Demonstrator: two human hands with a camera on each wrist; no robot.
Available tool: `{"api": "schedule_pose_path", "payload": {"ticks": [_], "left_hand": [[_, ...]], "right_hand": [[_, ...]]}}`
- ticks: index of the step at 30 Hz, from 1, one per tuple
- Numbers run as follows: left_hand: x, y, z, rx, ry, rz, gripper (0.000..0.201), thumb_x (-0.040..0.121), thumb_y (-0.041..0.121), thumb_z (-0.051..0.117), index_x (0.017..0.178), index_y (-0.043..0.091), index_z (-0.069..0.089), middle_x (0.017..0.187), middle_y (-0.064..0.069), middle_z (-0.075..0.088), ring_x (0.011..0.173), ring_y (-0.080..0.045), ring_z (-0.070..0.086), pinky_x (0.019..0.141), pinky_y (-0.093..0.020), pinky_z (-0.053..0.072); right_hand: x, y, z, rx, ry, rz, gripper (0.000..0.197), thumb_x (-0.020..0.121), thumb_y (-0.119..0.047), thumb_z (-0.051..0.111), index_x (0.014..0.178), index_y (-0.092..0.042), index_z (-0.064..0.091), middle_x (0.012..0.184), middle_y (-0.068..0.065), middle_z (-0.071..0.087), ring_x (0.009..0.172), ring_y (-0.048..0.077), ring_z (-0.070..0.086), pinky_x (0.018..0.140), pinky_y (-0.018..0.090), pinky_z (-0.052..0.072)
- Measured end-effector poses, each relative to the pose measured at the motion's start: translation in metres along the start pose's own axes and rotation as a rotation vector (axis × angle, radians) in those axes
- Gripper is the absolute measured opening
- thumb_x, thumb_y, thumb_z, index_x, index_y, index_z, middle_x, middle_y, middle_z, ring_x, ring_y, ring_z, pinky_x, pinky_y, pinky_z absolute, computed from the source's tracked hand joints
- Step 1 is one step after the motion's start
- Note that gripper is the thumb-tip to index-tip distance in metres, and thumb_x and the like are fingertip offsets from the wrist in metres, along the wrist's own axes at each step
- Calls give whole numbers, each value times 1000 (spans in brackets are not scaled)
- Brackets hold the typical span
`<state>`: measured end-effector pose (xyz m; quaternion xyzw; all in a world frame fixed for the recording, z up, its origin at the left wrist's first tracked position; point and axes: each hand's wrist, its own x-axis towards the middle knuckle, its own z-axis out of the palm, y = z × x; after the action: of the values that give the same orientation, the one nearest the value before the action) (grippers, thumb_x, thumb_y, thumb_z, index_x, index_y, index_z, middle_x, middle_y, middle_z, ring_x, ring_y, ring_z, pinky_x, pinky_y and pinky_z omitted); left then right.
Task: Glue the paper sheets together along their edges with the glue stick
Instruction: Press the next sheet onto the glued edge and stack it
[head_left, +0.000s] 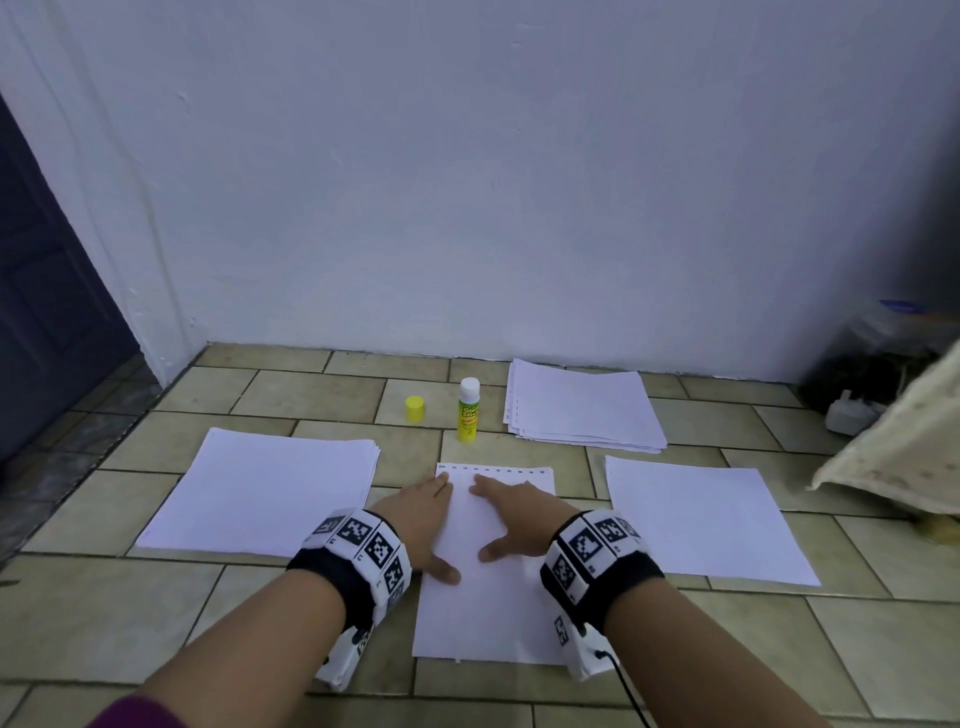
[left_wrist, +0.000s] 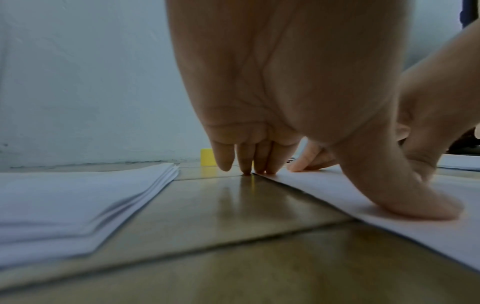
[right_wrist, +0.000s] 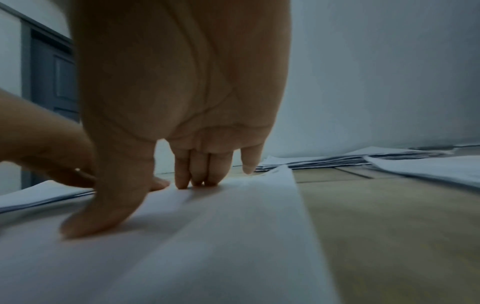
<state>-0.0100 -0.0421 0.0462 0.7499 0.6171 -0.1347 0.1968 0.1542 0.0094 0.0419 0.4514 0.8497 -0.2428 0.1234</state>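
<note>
Centre sheets (head_left: 483, 597) being pressed flat w/ left hand (head_left: 415, 519) & right hand (head_left: 511, 512), fingers straight, nothing gripped—prob. to bond glued edges.

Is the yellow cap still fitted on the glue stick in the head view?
No: the yellow cap stands alone on the tiled floor, left of the upright glue stick, whose white top is bare.

Centre sheet (head_left: 493, 597) lies on floor (head_left: 130, 613), between left stack (head_left: 260, 488) and right sheet (head_left: 701, 519). Glue stick (head_left: 468, 410) stands behind it, cap (head_left: 415, 408) to its left, rear stack (head_left: 582, 405) to its right.
</note>
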Motion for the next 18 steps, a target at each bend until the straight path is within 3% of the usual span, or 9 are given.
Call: {"api": "schedule_pose_path", "payload": {"ticks": [3, 6, 10, 14, 18], "left_hand": [[0, -2, 2, -27, -11, -5, 115, 81, 58, 65, 152, 5, -9, 161, -6, -11, 149, -18, -2, 119, -31, 7], [0, -3, 3, -11, -15, -17, 115, 81, 60, 63, 152, 5, -9, 161, -5, -12, 149, -18, -3, 119, -31, 6], [-2, 3, 1, 78, 13, -39, 116, 78, 65, 63, 152, 2, -1, 161, -9, -3, 149, -23, 1, 120, -35, 10], [-4, 15, 0, 147, 57, -132, 104, 71, 70, 65, 142, 3, 28, 148, -13, 28, 137, -30, 29, 109, -38, 30], [-7, 18, -8, 105, 38, -222, 75, 86, 63, 54, 134, 9, 40, 135, -9, 44, 122, -26, 47, 95, -33, 39]], "right_hand": [[-9, 31, -1, 58, 37, 123, 78, 86, -54, 60, 149, -28, 23, 152, -2, 34, 135, 23, 37, 110, 38, 33], [-23, 52, -6, 54, 58, 193, 72, 88, -54, 55, 148, -27, 25, 146, 2, 44, 130, 23, 44, 106, 34, 37], [-31, 47, -12, -10, 45, 192, 85, 81, -56, 65, 148, -20, 27, 149, 2, 36, 133, 23, 39, 108, 34, 34], [-37, 19, -5, -226, 130, 203, 96, 65, -67, 71, 136, -11, 40, 138, 8, 31, 131, 27, 28, 103, 39, 38], [-44, -1, 4, -338, 64, 204, 87, 65, -64, 73, 124, -7, 45, 125, 10, 42, 116, 29, 42, 92, 37, 42]]}}
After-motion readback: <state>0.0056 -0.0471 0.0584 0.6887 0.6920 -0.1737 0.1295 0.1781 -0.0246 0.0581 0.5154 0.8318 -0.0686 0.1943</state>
